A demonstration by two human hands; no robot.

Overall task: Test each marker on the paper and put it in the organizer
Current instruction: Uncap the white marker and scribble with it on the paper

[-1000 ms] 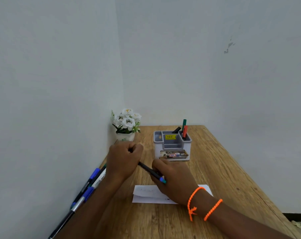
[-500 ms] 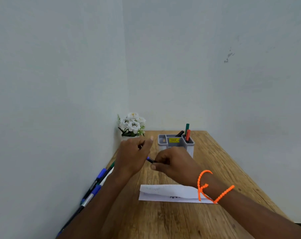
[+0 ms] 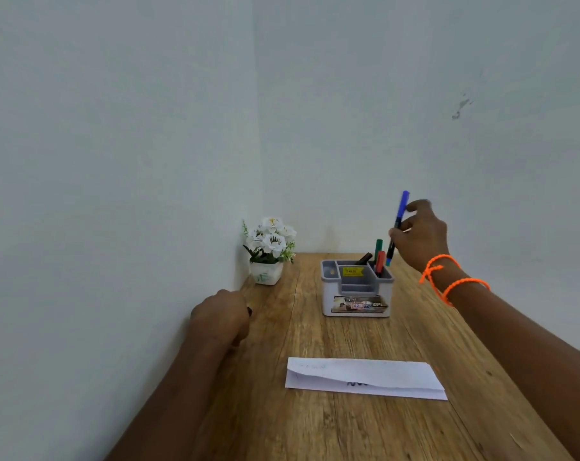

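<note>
R hand (image 3: 418, 236) pinches blue marker (image 3: 397, 224) near-upright, tip down, right above organizer's (image 3: 356, 289) back-right slot w/ other markers. L hand (image 3: 220, 316) curled at table edge, grip unclear; paper (image 3: 365, 377) nearer.

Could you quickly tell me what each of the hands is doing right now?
Left hand: curled on the table's left edge; cannot tell whether it holds anything.
Right hand: holding the blue marker upright over the organizer.

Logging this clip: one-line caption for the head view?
Right hand lowers a blue marker toward the organizer; left hand reaches beside the wall.
</note>
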